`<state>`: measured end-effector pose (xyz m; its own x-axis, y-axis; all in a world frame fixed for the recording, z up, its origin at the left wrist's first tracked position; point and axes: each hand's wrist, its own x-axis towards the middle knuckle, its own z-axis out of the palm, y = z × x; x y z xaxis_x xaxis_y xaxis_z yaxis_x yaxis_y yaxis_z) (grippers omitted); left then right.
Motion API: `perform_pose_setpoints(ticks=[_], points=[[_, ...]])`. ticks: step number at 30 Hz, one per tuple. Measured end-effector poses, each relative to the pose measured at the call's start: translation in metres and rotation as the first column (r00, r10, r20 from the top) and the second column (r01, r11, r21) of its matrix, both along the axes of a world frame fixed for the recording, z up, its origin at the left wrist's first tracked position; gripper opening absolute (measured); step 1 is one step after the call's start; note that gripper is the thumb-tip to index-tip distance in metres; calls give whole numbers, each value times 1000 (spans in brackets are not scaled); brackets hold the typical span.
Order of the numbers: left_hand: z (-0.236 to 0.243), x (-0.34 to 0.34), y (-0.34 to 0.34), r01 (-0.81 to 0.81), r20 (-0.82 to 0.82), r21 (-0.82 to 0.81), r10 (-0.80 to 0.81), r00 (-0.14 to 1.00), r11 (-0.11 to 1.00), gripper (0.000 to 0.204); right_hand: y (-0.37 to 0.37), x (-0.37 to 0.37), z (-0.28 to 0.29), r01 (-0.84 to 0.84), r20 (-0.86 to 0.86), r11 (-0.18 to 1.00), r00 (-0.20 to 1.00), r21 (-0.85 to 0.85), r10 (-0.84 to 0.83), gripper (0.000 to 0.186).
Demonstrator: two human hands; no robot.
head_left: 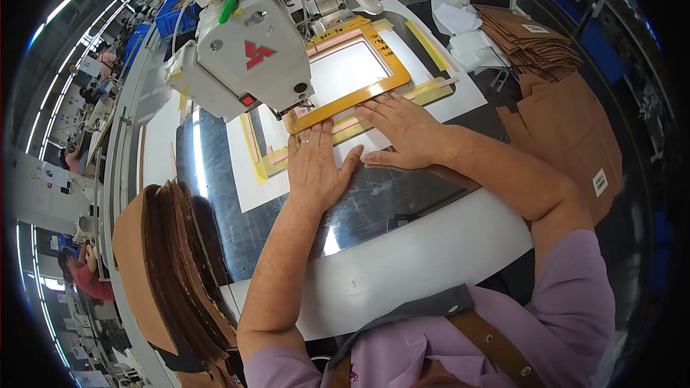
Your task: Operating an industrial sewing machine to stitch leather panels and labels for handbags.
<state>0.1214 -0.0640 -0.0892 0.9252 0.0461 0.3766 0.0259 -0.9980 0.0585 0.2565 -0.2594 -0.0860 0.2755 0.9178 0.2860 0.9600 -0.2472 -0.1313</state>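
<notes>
My left hand point(316, 172) lies flat, fingertips at the lower edge of a yellow-orange rectangular frame point(348, 98) under the head of a white sewing machine point(237, 57). My right hand point(406, 133) rests to its right, fingers extended along the same edge. Both hands are open. Beneath the frame is a white template board point(471, 100) with pale yellow and pink strips point(431, 90) around its cut-out. It sits on a shiny metal plate point(251, 244). Whether my fingertips press on the frame or just beside it, I cannot tell.
Brown material stacks stand at the left point(162, 266) and upper right point(528, 43); more brown pieces point(571, 144) lie at the right. White pieces point(467, 43) lie behind. A blue bin point(172, 14) is behind the machine. Several co-workers, one in red point(93, 280), are at machines far left.
</notes>
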Motion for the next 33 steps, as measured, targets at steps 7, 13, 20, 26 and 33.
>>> perform_pose_setpoints(ticks=[7, 13, 20, 26, 33], points=[[1, 3, 1, -11, -107, -65, 4, 994, 998, 90, 1, 4, 6, 85, -64, 992, 994, -89, -91, 91], [1, 3, 1, -58, -136, -39, 52, 989, 998, 91, 2, 7, 10, 134, -52, 981, 988, -138, -142, 87], [6, 2, -3, -94, -162, -48, 85, 983, 994, 92, -16, 16, 8, 257, 14, 959, 966, -123, -257, 81], [7, 3, -6, -86, -138, -90, 73, 988, 992, 92, -24, 11, 8, 281, -28, 956, 958, -83, -284, 77], [7, 5, -6, -111, -151, -77, 99, 984, 991, 95, -22, 9, 18, 327, -34, 931, 941, -164, -337, 77]])
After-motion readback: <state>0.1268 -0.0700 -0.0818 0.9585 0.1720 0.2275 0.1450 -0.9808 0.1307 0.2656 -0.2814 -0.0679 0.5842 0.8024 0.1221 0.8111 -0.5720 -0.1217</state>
